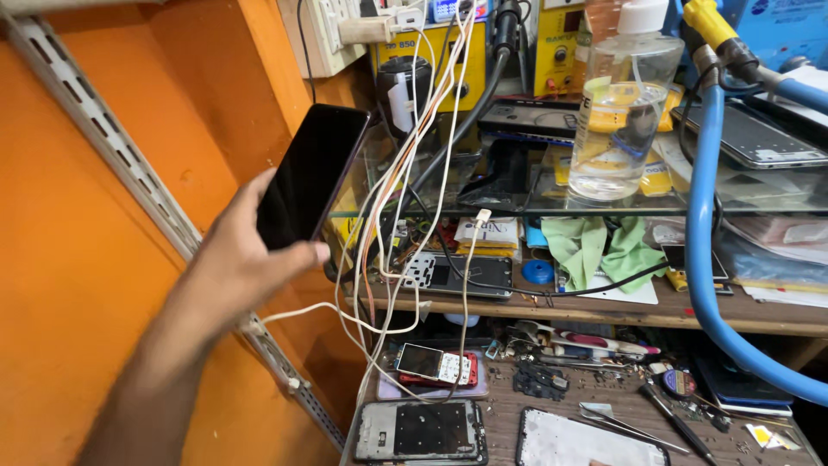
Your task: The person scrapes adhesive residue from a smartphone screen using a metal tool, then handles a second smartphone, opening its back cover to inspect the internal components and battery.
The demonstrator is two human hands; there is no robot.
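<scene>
Reaching in from the lower left of the frame, the left hand [237, 259] is holding a black phone [309, 177] upright and tilted, dark screen facing the camera. Fingers are wrapping behind the phone while the thumb is pressing along its lower right edge, so the grip is closed around it. The phone is sitting left of centre, in front of an orange wall [78, 242] crossed by a slanted metal rail [129, 173]. The right hand is not showing.

Just right of the phone, a bundle of white cables [405, 198] is hanging down from a wall socket [332, 34] at the top. A clear plastic bottle [623, 108] with a white cap and a yellow label is standing on a glass shelf [776, 203] in the upper right. Yellow box-shaped devices [556, 47] with printed panels are sitting behind it. A thick blue hose [703, 259] is curving down the right side.

Under the glass, a green cloth [595, 246] is lying on a wooden shelf [759, 315]. At the bottom, two opened phone frames [423, 431] are lying flat beside tweezers [625, 425] on a cluttered bench [504, 410]. Open room is remaining only on the left, between the hand and the orange wall.
</scene>
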